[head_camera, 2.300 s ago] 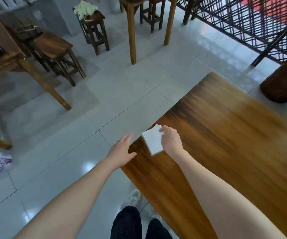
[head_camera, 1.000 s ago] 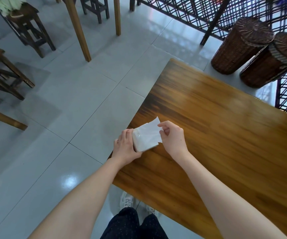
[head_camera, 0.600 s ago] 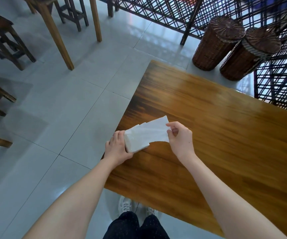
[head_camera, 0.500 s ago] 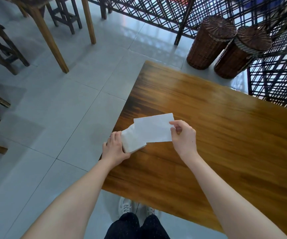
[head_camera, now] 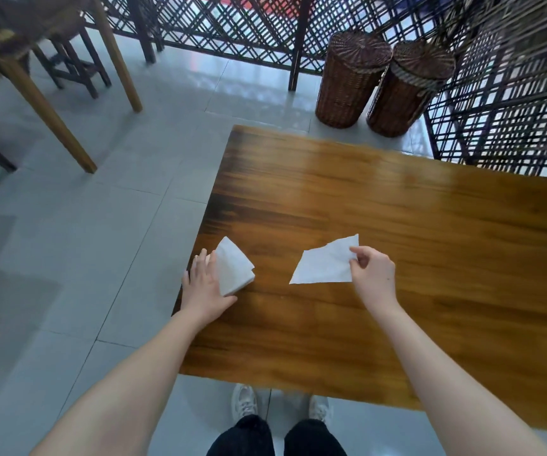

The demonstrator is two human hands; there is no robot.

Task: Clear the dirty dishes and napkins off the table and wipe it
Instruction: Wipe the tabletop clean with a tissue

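While the head view looks steeply down, I log the grey tiled floor [head_camera: 78, 258] first, then the wooden surface [head_camera: 413, 209], which fills the right half of the view, its near left corner just above the person's shoes [head_camera: 247, 403]. A dark lattice screen [head_camera: 502, 126] runs behind and to the right of it. A second table [head_camera: 51, 120] stands far left, only its legs clear. Two lidded wicker baskets [head_camera: 352, 80] stand on the floor beyond the far edge, touching each other.

Hands: well apart, both over the near left part of the surface.

Left hand [head_camera: 204, 284]: palm down at the left edge, fingers nearly straight and together, lying along the left side of the napkin stack [head_camera: 234, 271]; thumb spread under the stack's near corner. Touching, not curled round it. The stack lies on the surface, just inside the left edge.

Right hand [head_camera: 372, 271]: thumb and forefinger pinch the right edge of a single napkin [head_camera: 324, 264]; the other fingers are loosely curled. The sheet is spread flat and hangs leftward from the pinch. I cannot tell whether its lower corner touches the wood.
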